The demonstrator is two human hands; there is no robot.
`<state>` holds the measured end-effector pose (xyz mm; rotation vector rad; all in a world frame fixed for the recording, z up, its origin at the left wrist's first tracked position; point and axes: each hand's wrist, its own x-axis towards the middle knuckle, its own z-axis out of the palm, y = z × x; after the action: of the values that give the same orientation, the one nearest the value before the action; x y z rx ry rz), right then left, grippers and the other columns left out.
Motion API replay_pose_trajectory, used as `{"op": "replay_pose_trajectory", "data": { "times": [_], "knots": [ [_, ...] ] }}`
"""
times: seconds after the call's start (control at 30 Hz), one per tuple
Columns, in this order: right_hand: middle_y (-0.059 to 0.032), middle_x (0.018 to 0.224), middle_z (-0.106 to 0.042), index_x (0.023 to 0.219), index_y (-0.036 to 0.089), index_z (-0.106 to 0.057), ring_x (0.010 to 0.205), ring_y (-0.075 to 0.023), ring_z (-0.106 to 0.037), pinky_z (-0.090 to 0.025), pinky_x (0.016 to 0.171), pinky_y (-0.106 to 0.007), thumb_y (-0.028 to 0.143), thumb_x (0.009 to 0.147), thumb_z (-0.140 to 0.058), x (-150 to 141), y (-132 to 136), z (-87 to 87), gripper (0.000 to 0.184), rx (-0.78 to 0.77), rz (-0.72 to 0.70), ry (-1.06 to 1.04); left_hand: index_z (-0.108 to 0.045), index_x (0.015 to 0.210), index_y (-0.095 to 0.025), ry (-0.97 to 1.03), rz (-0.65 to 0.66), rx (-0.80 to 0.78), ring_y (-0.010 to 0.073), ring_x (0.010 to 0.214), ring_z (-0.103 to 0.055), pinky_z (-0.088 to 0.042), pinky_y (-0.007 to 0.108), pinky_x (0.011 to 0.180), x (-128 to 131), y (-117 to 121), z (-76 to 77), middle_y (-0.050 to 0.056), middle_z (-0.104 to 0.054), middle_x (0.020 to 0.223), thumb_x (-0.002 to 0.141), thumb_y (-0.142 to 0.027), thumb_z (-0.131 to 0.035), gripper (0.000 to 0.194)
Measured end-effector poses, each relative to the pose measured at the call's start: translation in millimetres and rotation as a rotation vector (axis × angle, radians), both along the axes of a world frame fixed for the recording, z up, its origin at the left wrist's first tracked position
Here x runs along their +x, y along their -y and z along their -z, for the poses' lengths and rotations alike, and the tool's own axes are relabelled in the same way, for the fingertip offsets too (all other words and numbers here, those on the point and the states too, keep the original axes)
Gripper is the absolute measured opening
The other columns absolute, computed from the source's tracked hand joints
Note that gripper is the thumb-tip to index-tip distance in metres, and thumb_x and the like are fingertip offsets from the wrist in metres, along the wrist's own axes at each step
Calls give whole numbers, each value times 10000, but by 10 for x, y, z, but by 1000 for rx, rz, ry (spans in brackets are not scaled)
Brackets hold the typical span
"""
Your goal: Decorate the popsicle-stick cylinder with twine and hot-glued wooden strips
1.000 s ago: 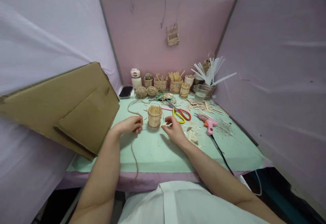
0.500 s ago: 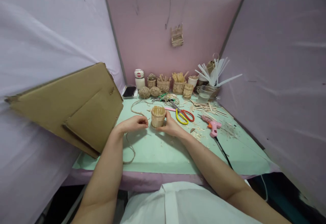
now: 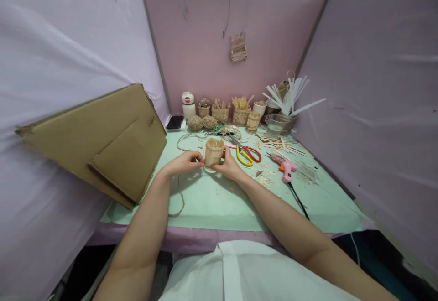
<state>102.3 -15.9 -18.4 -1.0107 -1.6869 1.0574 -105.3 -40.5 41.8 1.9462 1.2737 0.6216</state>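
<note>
From afar, I judge the wooden cup [image 3: 214, 154]'s wall built and its base perhaps left to finish, with my right hand [image 3: 230, 166] gripping its side mid-table [image 3: 219, 205] and my left hand [image 3: 186, 162] by its foot, whether pinching anything I cannot tell.

The green-covered desk [image 3: 219, 205] carries twine balls [image 3: 195, 123] at eleven o'clock, scissors [image 3: 243, 149] at one, glue gun [image 3: 288, 169] at three, cord [image 3: 183, 198] at eight.
</note>
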Motion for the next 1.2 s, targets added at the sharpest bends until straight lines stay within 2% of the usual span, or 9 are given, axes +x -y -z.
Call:
{"op": "replay_pose_trajectory", "data": {
  "times": [0.27,0.37,0.53,0.67,0.97,1.2],
  "knots": [
    [-126,1219,-679,1176,223,-420,1090,-241,-685,-540,969,-429,259,609,-821,21,-9,-125,696,-283,-28,-266,-607,784,-182,361,-125,8,98,561,-418,-319,231,526,137,71,-101,-38,-517,631,734,-406,-699,248],
    [-105,1181,-707,1168,233,-446,1060,-232,-701,-540,974,-434,264,628,-821,27,-11,-137,658,-333,-26,-306,-604,769,-184,432,-182,68,103,560,-435,-335,235,529,210,41,-50,-38,-511,626,729,-396,-708,240],
    [-102,1146,-721,1161,231,-472,1013,-240,-715,-547,964,-446,319,648,-821,39,-10,-126,627,-351,-8,-312,-601,781,-187,547,-322,282,108,566,-459,-375,246,554,329,-29,79,-31,-535,642,741,-365,-703,209],
    [-103,1128,-727,1179,222,-481,997,-248,-719,-556,949,-445,367,652,-825,52,3,-124,645,-358,-16,-333,-611,761,-186,537,-344,388,115,591,-486,-394,247,566,384,-26,119,-15,-568,666,730,-353,-712,198],
    [-100,1133,-727,1166,232,-472,1011,-249,-717,-565,935,-435,361,652,-838,64,-11,-102,645,-357,5,-365,-597,778,-191,445,-296,379,136,639,-516,-417,264,602,454,31,121,3,-593,709,754,-357,-666,181],
    [-98,1124,-723,1173,237,-468,975,-236,-716,-573,890,-416,401,651,-845,67,-28,-68,664,-338,9,-353,-578,778,-199,290,-343,575,133,654,-494,-409,268,630,500,107,120,5,-571,741,818,-331,-598,140]
  ]
}}
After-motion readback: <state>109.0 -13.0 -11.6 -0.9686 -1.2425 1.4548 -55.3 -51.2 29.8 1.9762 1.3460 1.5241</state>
